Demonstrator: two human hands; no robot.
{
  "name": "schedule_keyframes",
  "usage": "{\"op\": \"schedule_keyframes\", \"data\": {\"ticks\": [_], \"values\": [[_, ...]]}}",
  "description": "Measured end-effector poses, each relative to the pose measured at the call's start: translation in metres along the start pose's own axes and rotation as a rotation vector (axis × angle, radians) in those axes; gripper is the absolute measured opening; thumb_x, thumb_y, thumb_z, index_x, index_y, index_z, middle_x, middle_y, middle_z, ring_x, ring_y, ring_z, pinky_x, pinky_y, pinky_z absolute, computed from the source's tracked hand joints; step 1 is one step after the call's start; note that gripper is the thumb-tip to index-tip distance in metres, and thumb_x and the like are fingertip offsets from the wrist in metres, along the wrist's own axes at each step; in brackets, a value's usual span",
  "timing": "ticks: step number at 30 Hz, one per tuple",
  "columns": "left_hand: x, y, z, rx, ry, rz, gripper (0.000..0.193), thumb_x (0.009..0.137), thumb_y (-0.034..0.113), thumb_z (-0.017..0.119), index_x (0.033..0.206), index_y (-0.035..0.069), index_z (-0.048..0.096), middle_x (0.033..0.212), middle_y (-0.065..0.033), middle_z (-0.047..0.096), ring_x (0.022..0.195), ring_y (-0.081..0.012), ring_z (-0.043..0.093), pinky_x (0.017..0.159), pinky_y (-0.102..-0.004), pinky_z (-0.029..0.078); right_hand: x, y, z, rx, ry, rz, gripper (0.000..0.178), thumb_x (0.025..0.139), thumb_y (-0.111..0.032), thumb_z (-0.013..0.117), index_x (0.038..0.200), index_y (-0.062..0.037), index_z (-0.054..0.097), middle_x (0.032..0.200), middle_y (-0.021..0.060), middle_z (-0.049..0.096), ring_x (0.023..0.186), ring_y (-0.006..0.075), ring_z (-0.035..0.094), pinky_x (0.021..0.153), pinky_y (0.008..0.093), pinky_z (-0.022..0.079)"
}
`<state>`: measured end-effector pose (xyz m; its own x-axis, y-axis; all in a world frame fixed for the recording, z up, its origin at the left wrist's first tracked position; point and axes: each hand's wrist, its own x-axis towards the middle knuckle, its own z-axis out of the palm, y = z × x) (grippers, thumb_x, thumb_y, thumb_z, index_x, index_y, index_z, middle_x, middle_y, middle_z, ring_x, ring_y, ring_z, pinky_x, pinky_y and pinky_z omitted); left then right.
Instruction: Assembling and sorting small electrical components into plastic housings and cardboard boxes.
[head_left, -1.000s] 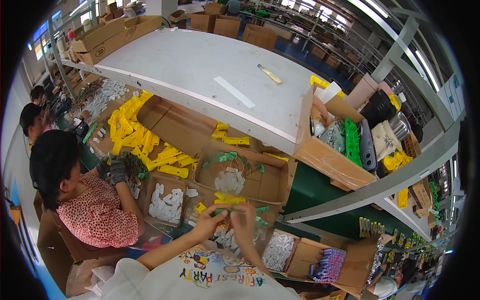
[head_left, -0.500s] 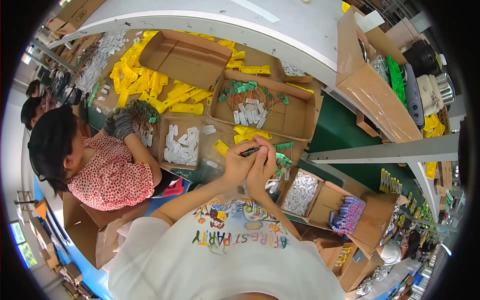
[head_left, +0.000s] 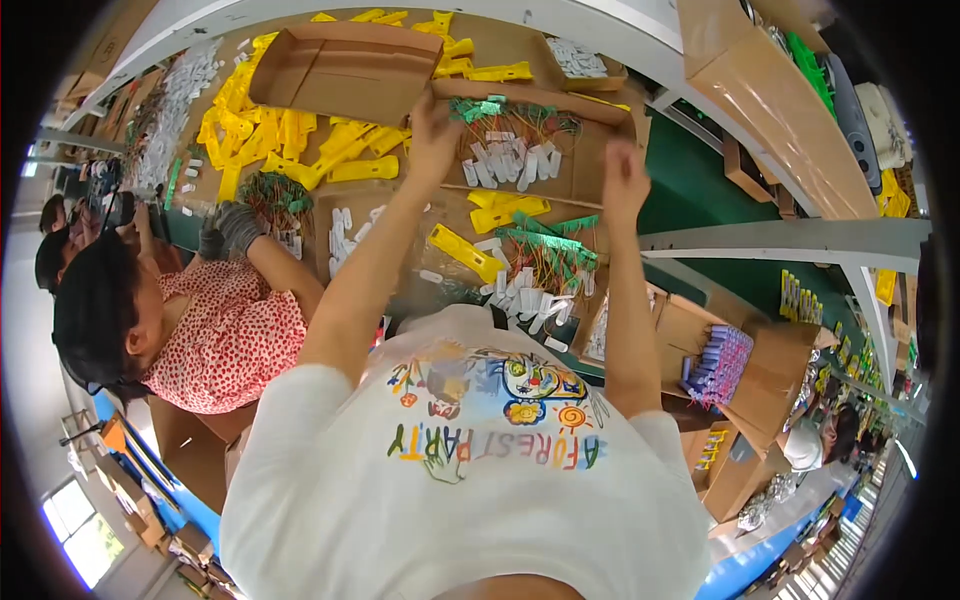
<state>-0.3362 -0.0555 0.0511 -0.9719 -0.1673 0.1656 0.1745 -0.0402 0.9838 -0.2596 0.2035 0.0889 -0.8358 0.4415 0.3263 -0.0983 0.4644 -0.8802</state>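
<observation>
A long cardboard tray lies ahead of me, holding green circuit boards with thin coloured wires and white plastic pieces. My left hand is at its left end, fingers closed around the wall. At the opposite end my right hand, somewhat blurred, has its fingers curled at the right wall. Between my forearms, nearer to me, lies a heap of wired green boards with white pieces. Yellow plastic housings rest between that heap and the tray.
A co-worker in grey gloves sits at my left by a wire bundle. Another cardboard tray lies on yellow housings. At right are a box of purple cylinders and a metal beam.
My hands were together over the table around something small and dark. They have parted and reached forward to the tray's two ends. The view has shifted; the tray seems to lie still.
</observation>
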Motion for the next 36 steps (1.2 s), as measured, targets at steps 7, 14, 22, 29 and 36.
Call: {"op": "schedule_keyframes", "data": {"ticks": [7, 14, 22, 29, 36], "values": [[-0.137, -0.054, -0.037, 0.297, -0.425, -0.436, 0.025, 0.077, 0.004, 0.056, 0.101, 0.0, 0.059, 0.098, -0.0124, 0.064, 0.086, -0.0216, 0.063, 0.079, -0.0319, 0.049, -0.117, 0.067, -0.026, -0.612, -0.499, -0.258, 0.02, 0.07, -0.016, 0.068, 0.086, -0.0071, 0.06, 0.088, 0.0144, 0.057, 0.099, 0.0332, 0.05, 0.085, 0.0484, 0.036], [-0.15, 0.028, -0.016, 0.518, -0.874, 0.179, 0.033, 0.084, 0.021, 0.056, 0.112, 0.005, 0.055, 0.098, -0.0174, 0.061, 0.094, -0.0348, 0.058, 0.083, -0.04, 0.046, -0.138, -0.018, -0.048, -0.315, -0.668, 0.028, 0.012, 0.085, -0.013, 0.055, 0.092, -0.0057, 0.049, 0.084, 0.0191, 0.057, 0.081, 0.0361, 0.058, 0.067, 0.042, 0.046], [-0.144, 0.149, -0.031, 0.096, -0.674, -0.225, 0.026, 0.084, 0.002, 0.06, 0.109, 0.0, 0.057, 0.105, -0.0119, 0.063, 0.094, -0.0172, 0.062, 0.08, -0.0272, 0.05, -0.126, -0.095, -0.099, 0.189, -0.543, 0.064, 0.024, 0.08, -0.002, 0.062, 0.102, -0.0041, 0.053, 0.091, 0.0027, 0.061, 0.081, 0.0107, 0.058, 0.07, 0.0247, 0.047], [-0.144, 0.148, -0.043, -0.228, -0.468, -0.264, 0.021, 0.081, -0.001, 0.064, 0.1, -0.002, 0.057, 0.095, -0.0135, 0.063, 0.086, -0.015, 0.062, 0.076, -0.0261, 0.051, -0.121, -0.111, -0.094, 0.239, -0.568, 0.209, 0.023, 0.08, -0.003, 0.063, 0.102, -0.0024, 0.056, 0.092, 0.0028, 0.06, 0.085, 0.0101, 0.057, 0.075, 0.0229, 0.045], [-0.149, 0.168, -0.051, 0.224, -0.603, -0.115, 0.024, 0.08, -0.004, 0.06, 0.102, 0.001, 0.054, 0.106, -0.01, 0.057, 0.095, -0.016, 0.056, 0.079, -0.0278, 0.047, -0.125, -0.109, -0.084, 0.244, -0.461, 0.105, 0.018, 0.079, -0.001, 0.064, 0.096, -0.0027, 0.059, 0.085, 0.0022, 0.061, 0.072, 0.0074, 0.057, 0.062, 0.0217, 0.047]]}}
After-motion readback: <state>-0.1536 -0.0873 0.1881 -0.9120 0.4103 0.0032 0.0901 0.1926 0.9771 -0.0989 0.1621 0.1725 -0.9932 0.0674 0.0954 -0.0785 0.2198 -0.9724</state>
